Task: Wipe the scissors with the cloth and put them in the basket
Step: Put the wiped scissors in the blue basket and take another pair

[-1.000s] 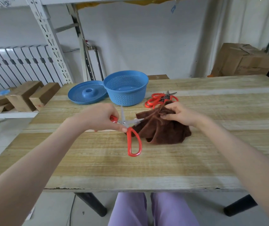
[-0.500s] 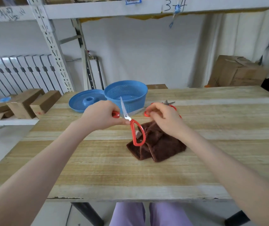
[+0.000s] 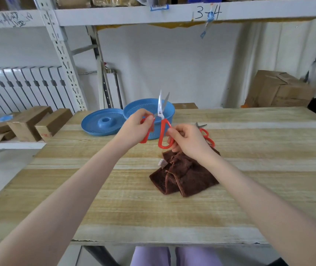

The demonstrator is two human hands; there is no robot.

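L hand (image 3: 136, 128) grips one red loop of the scissors (image 3: 162, 120), and R hand (image 3: 189, 141) pinches the other. Blades point straight up, slightly apart, btwn both hands. Basket (image 3: 134, 108) sits just behind L hand, the nearer one; cloth (image 3: 186, 175) lies below R wrist.

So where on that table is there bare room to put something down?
The table is bare right of the brown cloth and spare scissors, and along the near edge. Crowded: far middle, with blue basket, lid, and left hand and right hand gripping the held scissors.
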